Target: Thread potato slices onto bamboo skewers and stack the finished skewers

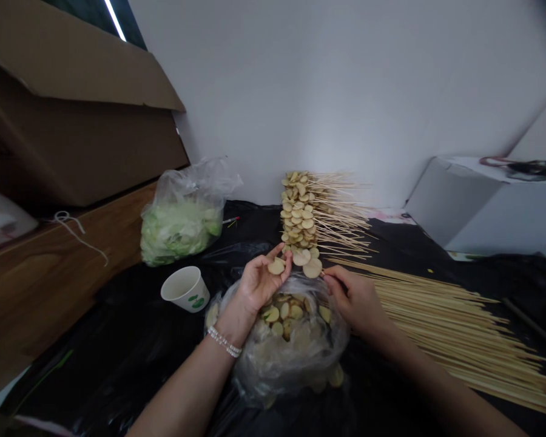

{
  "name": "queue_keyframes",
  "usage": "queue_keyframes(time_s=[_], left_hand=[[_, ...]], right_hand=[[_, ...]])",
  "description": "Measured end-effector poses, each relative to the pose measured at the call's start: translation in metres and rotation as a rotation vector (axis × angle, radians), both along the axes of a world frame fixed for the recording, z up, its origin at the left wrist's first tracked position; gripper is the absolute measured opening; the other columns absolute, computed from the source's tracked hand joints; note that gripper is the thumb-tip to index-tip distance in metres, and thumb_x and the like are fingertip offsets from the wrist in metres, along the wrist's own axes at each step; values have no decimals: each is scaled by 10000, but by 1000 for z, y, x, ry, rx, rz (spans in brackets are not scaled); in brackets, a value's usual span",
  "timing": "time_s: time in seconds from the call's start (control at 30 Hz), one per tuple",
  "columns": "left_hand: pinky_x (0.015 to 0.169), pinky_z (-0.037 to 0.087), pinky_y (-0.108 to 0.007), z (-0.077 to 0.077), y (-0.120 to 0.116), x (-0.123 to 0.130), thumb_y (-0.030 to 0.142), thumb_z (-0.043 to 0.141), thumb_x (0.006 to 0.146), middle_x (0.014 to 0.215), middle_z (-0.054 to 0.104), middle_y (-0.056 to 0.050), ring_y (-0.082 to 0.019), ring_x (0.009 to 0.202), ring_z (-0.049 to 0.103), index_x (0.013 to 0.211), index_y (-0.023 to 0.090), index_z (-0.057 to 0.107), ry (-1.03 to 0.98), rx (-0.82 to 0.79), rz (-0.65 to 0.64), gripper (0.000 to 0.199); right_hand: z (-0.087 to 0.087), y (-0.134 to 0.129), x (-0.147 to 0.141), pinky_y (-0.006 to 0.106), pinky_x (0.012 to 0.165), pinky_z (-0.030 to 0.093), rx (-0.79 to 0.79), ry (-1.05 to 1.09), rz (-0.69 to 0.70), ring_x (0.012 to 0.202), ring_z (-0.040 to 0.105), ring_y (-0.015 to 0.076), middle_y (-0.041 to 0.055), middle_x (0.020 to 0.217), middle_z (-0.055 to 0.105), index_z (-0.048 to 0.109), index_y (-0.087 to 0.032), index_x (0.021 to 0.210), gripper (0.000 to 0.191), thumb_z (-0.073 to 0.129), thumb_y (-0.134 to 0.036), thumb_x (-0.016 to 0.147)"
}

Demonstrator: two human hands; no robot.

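Between the fingers of my left hand (258, 284), closed in a pinch, is a round pale potato slice (276, 266). My right hand (352, 297) grips the end of a skewer, whose shaft is mostly hidden by the potato slices (312, 268) at its tip. Both hands are above an open clear plastic bag (286, 361) holding many potato slices (286, 312). Just beyond the hands, loaded skewers (299, 215) lie stacked, slices to the left and sticks to the right. Bare wooden skewers (455, 334) are spread beside my right forearm.
A white paper cup (184, 290) stands left of the bag. Behind it is a plastic bag of green vegetable pieces (182, 224). A cardboard box (86, 139) is at the left, a white box (473, 200) at the right. Black plastic sheeting (131, 346) covers the table against the wall.
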State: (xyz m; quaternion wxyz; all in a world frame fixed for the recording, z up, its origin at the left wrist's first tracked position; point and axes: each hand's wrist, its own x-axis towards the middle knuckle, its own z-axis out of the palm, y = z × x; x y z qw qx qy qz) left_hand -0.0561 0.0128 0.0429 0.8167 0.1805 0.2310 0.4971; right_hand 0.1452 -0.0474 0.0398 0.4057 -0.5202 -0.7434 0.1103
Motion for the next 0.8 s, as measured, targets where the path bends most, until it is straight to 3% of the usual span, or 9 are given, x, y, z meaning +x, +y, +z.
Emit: queue_keyframes(time_s=[0.1, 0.3, 0.53, 0.8], left_hand=[[839, 538, -318, -2, 0, 0, -24, 436, 601, 1098, 629, -125, -199, 1044, 610, 1147, 128, 580, -24, 23, 7, 584], [867, 528, -291, 1, -5, 4, -13, 504, 715, 1128, 630, -97, -183, 1043, 615, 1173, 166, 582, 51, 46, -30, 498], [702, 548, -237, -2, -7, 6, 35, 606, 739, 1020, 669, -54, -156, 871, 636, 952, 189, 683, 142, 16, 114, 274], [522, 479, -203, -4, -3, 4, 115, 673, 722, 799, 644, -29, -99, 616, 557, 861, 190, 670, 162, -20, 107, 157]], right_hand=[[-1, -1, 0, 236, 602, 396, -21, 5, 15, 656, 598, 142, 22, 729, 667, 628, -187, 880, 199, 438, -243, 893], [-2, 1, -1, 232, 587, 390, -18, -13, 23, 639, 589, 135, 23, 729, 665, 627, -182, 864, 204, 438, -253, 894], [-1, -1, -2, 234, 567, 385, -4, -33, 26, 609, 580, 130, 23, 708, 662, 633, -182, 865, 227, 424, -264, 894], [-2, -1, -1, 241, 594, 391, -1, -44, 34, 639, 588, 134, 23, 722, 666, 640, -190, 864, 228, 424, -258, 890]])
